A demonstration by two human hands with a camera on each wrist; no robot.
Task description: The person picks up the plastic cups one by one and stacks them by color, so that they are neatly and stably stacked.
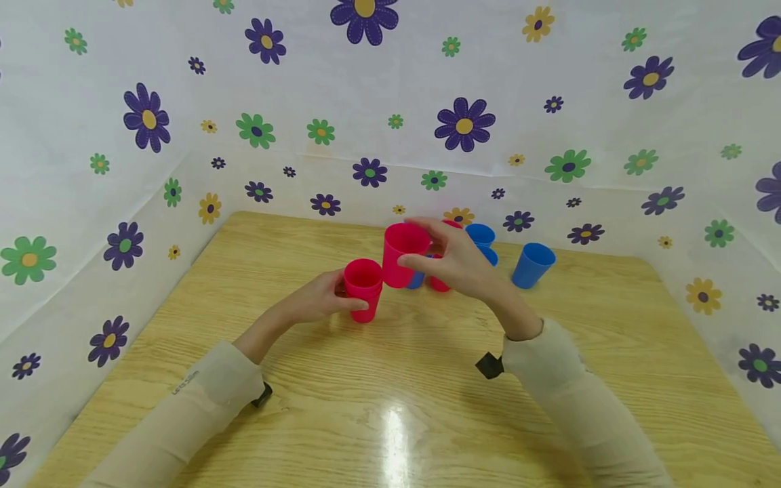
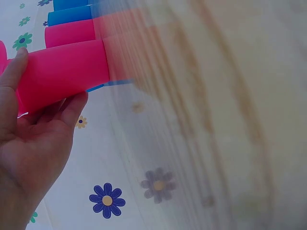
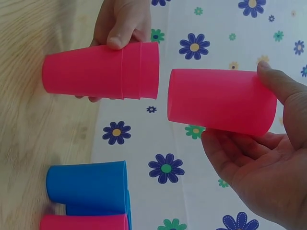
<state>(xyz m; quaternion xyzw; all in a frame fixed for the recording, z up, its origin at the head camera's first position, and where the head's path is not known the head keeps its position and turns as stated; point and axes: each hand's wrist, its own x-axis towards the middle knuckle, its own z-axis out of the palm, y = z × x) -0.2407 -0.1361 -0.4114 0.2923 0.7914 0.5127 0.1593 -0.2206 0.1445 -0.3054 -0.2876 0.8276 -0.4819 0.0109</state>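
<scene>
My left hand [image 1: 311,297] grips a nested stack of red cups [image 1: 365,298], upright at the table's surface. The rims of the stack show as bands in the right wrist view, with the fingers wrapped round the stack [image 3: 86,72]. Just right of it and higher, my right hand [image 1: 457,261] holds a single red cup [image 1: 396,268] between thumb and fingers. The bottom of this cup [image 3: 216,100] faces the stack's open mouth, and a narrow gap separates them in the right wrist view.
Behind the right hand stand several more cups, partly hidden: a red cup [image 1: 439,282], a blue cup [image 1: 415,280] and another blue cup [image 1: 480,234]. Farther right is a lone blue cup [image 1: 532,267]. Flower-patterned cloth [image 1: 390,88] encloses the wooden table [image 1: 342,400] at the back and sides.
</scene>
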